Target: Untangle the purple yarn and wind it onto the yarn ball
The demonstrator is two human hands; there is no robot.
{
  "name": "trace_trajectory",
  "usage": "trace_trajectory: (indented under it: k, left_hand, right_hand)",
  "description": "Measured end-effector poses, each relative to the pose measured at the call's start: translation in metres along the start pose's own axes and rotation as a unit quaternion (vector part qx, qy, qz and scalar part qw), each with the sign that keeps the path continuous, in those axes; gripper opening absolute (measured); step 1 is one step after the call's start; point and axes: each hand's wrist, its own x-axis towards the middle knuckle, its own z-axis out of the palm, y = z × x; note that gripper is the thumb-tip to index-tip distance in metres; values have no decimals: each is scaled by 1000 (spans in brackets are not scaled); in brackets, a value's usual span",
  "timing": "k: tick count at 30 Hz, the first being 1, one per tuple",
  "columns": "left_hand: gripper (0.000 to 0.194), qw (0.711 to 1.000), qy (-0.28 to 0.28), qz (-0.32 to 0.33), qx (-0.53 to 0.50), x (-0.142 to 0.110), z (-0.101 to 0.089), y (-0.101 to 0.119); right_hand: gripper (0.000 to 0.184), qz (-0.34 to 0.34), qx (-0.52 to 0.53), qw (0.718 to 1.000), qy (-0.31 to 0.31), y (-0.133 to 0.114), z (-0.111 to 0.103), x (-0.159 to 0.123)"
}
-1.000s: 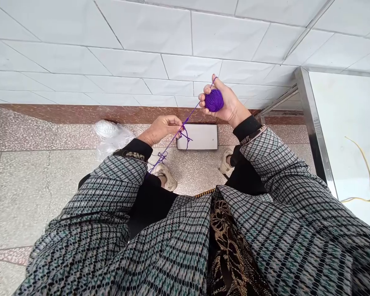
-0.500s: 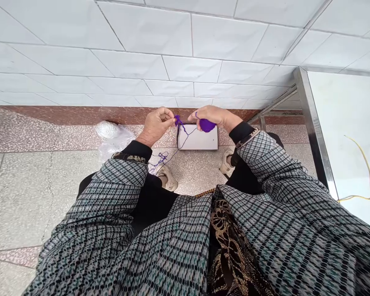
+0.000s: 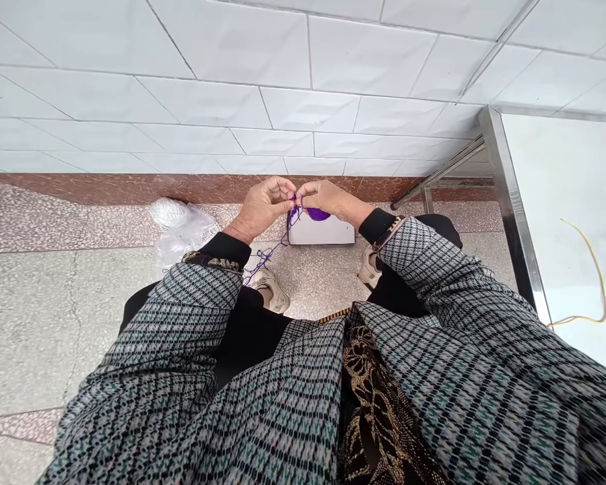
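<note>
Purple yarn ball (image 3: 318, 215) sits cupped under the right hand (image 3: 330, 200), only its lower curve showing below the palm, and a white rectangular box (image 3: 323, 233) lies beneath it on the speckled stone floor (image 3: 55, 323). The right fingers (image 3: 308, 192) curl over the ball and stretch toward the left hand (image 3: 262, 209), so the two hands nearly meet at the fingertips. A thin purple yarn strand (image 3: 271, 256) loops between them; the left thumb and forefinger look pinched on it, though the fingers hide the exact grip. From that pinch the strand slants down and toward the person's left, past a beige shoe (image 3: 273, 294). The ball lies just right of the pinch, nearer the right hand. Farther left, a white yarn ball in clear plastic (image 3: 169, 213) rests by the wall.
</note>
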Motion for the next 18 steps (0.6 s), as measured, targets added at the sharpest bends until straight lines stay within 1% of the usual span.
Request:
trace_trajectory:
  k: [2,5,8,13,15,16,18]
  left_hand:
    - [45,1000,-11,-10,-16,-1,0,1]
    - [45,998,-3,-18,-55,-1,1,-1]
    - [45,994,8,-22,-105,0,4,-5]
    - [42,988,-1,-35,-147,0,6,-9]
    - [37,991,-3,-26,-131,0,4,-10]
    - [32,994,-2,-20,-108,0,1,-10]
    - [21,1000,2,-9,-26,1,-4,-12]
  right_hand:
    - [24,12,-4,1000,-7,0,0,-1]
    - [24,43,-10,999,-6,0,0,-3]
    - [20,64,19,998,-2,1,1,-3]
    - [27,81,57,995,1,1,3,-3]
    - [28,77,49,996,5,0,2,-4]
    - [29,75,36,997,8,0,1,-4]
    - [29,72,6,997,8,0,-2,-5]
